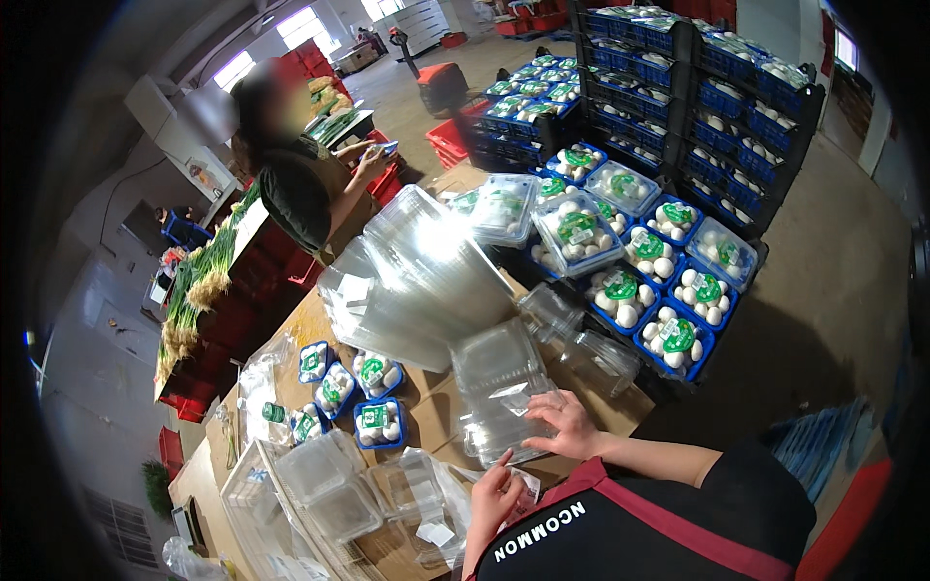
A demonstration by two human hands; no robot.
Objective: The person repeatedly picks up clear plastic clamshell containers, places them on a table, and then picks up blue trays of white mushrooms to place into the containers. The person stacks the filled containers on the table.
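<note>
**Hands on a stack of clear clamshell lids, mushroom punnets all around**

The right hand [565, 423] lies flat and spread on top of a stack of clear plastic containers [504, 397] at the near edge of the cardboard-covered tabletop [426, 412], fingers wide and holding nothing closed. The left hand [496, 492] sits just below the stack, its fingertips pinched on what looks like a thin clear sheet or lid edge, though glare makes that hard to confirm.

To separate one container cleanly, it seems best to press down with the flat hand so the stack stays put while the other hand lifts a single edge. These thin shells nest tightly and would likely come up in pairs if pulled fast.

A larger heap of clear trays [417, 271] rises just behind the stack. Blue punnets of white mushrooms [378, 423] stand to the left on the tabletop, and more fill the blue crates [659, 261] to the right. Another person [295, 184] stands further back beside a bench of green onions [199, 281].

The person's dark sleeve hides the near tabletop edge, and the clear plastic blurs together, so how many containers are in the stack cannot be told.
</note>
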